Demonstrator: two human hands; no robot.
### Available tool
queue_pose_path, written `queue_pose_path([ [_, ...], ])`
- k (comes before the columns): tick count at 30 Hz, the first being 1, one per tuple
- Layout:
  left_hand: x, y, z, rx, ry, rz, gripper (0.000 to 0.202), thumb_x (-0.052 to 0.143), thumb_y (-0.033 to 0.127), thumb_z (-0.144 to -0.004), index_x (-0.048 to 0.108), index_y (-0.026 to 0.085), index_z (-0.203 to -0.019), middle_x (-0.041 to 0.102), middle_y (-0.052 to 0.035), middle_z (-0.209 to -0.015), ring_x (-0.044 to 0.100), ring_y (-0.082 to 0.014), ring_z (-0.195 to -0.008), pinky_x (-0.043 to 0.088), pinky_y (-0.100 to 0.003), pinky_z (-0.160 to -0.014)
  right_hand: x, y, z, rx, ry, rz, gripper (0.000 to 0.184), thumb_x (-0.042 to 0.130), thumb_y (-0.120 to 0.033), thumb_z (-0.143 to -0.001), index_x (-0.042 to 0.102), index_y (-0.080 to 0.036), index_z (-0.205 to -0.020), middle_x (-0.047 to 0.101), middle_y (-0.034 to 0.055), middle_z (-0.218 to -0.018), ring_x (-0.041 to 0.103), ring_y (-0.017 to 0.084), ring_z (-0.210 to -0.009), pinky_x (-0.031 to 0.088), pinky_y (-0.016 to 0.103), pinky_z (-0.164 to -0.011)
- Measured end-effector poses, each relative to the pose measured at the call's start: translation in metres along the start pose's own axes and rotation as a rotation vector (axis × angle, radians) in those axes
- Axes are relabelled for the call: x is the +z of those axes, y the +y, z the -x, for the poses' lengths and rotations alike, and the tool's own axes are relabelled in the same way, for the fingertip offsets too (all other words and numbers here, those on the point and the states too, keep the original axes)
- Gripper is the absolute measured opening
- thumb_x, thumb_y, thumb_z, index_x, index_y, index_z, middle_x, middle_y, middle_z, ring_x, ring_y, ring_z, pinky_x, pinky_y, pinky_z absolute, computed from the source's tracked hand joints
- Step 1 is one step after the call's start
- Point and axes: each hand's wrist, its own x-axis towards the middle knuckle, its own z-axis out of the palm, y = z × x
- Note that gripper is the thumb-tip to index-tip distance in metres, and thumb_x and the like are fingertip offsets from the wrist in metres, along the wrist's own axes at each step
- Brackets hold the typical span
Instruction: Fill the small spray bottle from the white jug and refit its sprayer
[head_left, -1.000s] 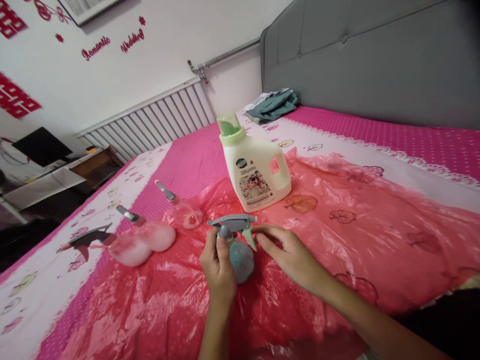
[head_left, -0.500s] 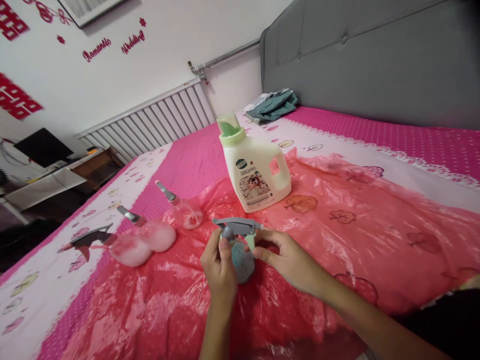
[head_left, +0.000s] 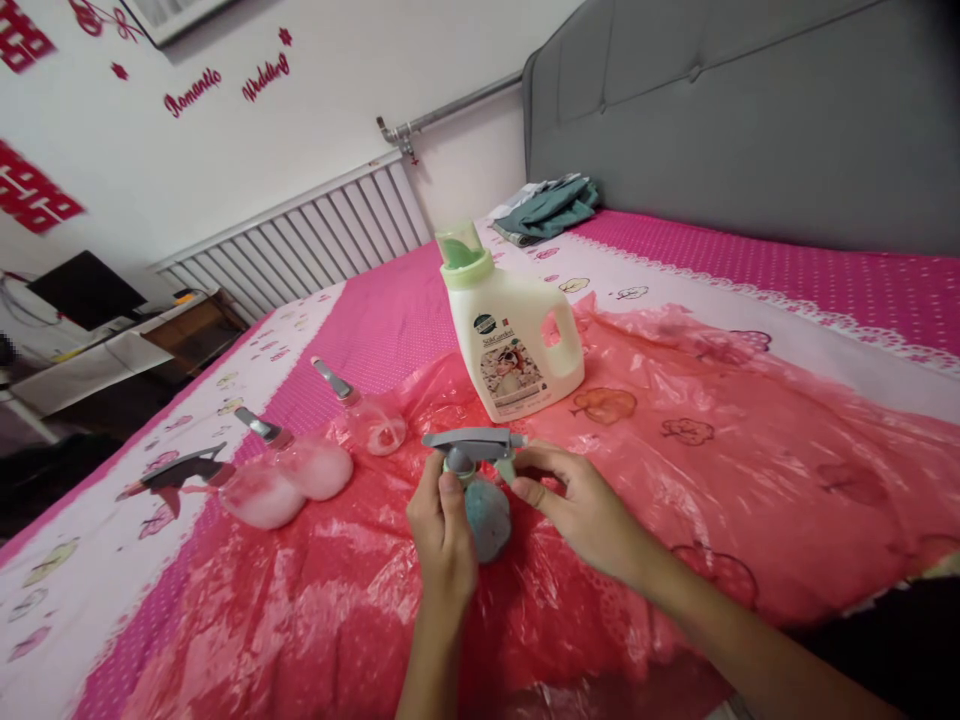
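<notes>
Both hands are at one spray bottle (head_left: 489,522) with a bluish-green body, over the part of the red plastic sheet (head_left: 345,600) toward its near edge, on a bed (head_left: 390,310). The left hand (head_left: 442,535) grasps the bottle's neck, its thumb up against the rear of the grey spray head (head_left: 471,441). The right hand (head_left: 592,512) grasps the pale green trigger (head_left: 505,470) with bent fingers, just below the nozzle; how hard it squeezes I cannot tell. The spray head lies nearly level, its nozzle end toward the right hand. Whether the bottle's base touches the sheet I cannot tell. Just beyond it, toward the sheet's far edge, a cream jug (head_left: 525,345) stands upright, with a green cap (head_left: 461,248) and its handle to the right. Near the sheet's left edge are three more spray bottles: a front one (head_left: 262,492) and a middle one (head_left: 321,468), both whitish inside, and a back one (head_left: 379,424), clearer. Folded clothes (head_left: 551,210) lie at the bed's far edge, near the grey headboard (head_left: 735,130).
</notes>
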Motion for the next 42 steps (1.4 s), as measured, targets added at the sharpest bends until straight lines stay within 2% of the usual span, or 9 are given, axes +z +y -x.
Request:
queue_pose_path([
  [3, -0.001, -0.002, 0.000, 0.023, 0.004, 0.053, 0.049, 0.037, 0.057, -0.108, 0.067, 0.020, -0.120, 0.074, -0.0075, -0.105, 0.069, -0.0224, -0.092, 0.051, -0.032, -0.083, -0.004, -0.004, -0.002, -0.021, 0.029, 0.018, 0.014, 0.071, -0.035, -0.089, 0.076, -0.023, -0.094, 0.077, 0.0042, -0.100, 0.070, 0.019, -0.095, 0.055, 0.035, -0.091],
  [11, -0.002, -0.003, 0.001, 0.010, -0.031, 0.098, 0.045, 0.045, 0.056, -0.106, 0.071, 0.021, -0.118, 0.075, -0.0074, -0.102, 0.070, -0.0226, -0.091, 0.053, -0.034, -0.083, -0.018, -0.014, -0.007, -0.062, 0.106, 0.006, 0.020, 0.067, -0.041, -0.091, 0.075, -0.023, -0.094, 0.079, 0.0048, -0.100, 0.072, 0.021, -0.098, 0.055, 0.037, -0.093],
  [16, -0.002, -0.005, 0.003, -0.010, -0.016, 0.252, 0.058, 0.034, 0.069, -0.103, 0.058, 0.028, -0.135, 0.071, -0.0060, -0.101, 0.069, -0.0226, -0.091, 0.054, -0.035, -0.081, -0.023, -0.018, -0.008, -0.054, 0.087, 0.019, 0.020, 0.069, -0.043, -0.089, 0.074, -0.023, -0.091, 0.079, 0.0036, -0.098, 0.071, 0.020, -0.094, 0.056, 0.036, -0.091],
  [21, -0.003, -0.010, 0.002, -0.051, -0.035, 0.317, 0.076, 0.030, 0.086, -0.092, 0.058, 0.031, -0.136, 0.071, -0.0077, -0.102, 0.069, -0.0258, -0.092, 0.056, -0.040, -0.082, -0.020, -0.018, -0.008, -0.060, 0.059, 0.004, 0.031, 0.075, -0.055, -0.084, 0.070, -0.024, -0.086, 0.074, 0.0024, -0.089, 0.069, 0.019, -0.087, 0.056, 0.036, -0.086],
  [27, -0.006, -0.013, 0.002, -0.054, -0.058, 0.257, 0.081, 0.029, 0.088, -0.092, 0.063, 0.029, -0.137, 0.073, -0.0091, -0.105, 0.069, -0.0260, -0.094, 0.056, -0.040, -0.086, -0.018, -0.017, -0.007, -0.091, 0.028, -0.008, 0.025, 0.074, -0.049, -0.087, 0.070, -0.024, -0.081, 0.070, 0.0014, -0.092, 0.067, 0.018, -0.089, 0.054, 0.034, -0.088],
  [31, -0.002, -0.012, 0.004, -0.012, -0.043, 0.242, 0.075, 0.035, 0.080, -0.096, 0.054, 0.028, -0.147, 0.072, -0.0104, -0.116, 0.070, -0.0255, -0.098, 0.055, -0.039, -0.087, -0.014, -0.019, -0.004, -0.083, 0.007, 0.042, 0.024, 0.073, -0.045, -0.089, 0.070, -0.024, -0.080, 0.066, 0.0011, -0.092, 0.064, 0.017, -0.087, 0.053, 0.033, -0.087],
  [33, -0.001, -0.011, 0.005, 0.031, -0.028, 0.199, 0.071, 0.036, 0.076, -0.099, 0.047, 0.029, -0.152, 0.070, -0.0112, -0.123, 0.069, -0.0266, -0.106, 0.054, -0.041, -0.093, -0.011, -0.021, -0.003, -0.078, -0.014, 0.067, 0.025, 0.073, -0.046, -0.089, 0.070, -0.023, -0.078, 0.063, 0.0012, -0.090, 0.062, 0.016, -0.086, 0.053, 0.032, -0.084],
  [37, -0.003, -0.006, 0.005, 0.182, -0.069, -0.002, 0.063, 0.041, 0.067, -0.102, 0.045, 0.029, -0.152, 0.063, -0.0119, -0.139, 0.063, -0.0293, -0.123, 0.048, -0.044, -0.103, -0.007, -0.022, -0.001, -0.041, -0.037, 0.072, 0.026, 0.073, -0.048, -0.088, 0.070, -0.023, -0.080, 0.058, 0.0012, -0.091, 0.060, 0.016, -0.086, 0.052, 0.032, -0.084],
  [42, -0.007, 0.012, 0.000, 0.211, -0.155, -0.128, 0.075, 0.060, 0.073, -0.090, 0.049, 0.024, -0.145, 0.069, -0.0100, -0.117, 0.067, -0.0274, -0.098, 0.053, -0.037, -0.084, -0.006, -0.019, 0.001, -0.065, -0.024, 0.064, 0.025, 0.073, -0.046, -0.087, 0.069, -0.023, -0.077, 0.057, 0.0015, -0.094, 0.060, 0.017, -0.092, 0.052, 0.030, -0.085],
])
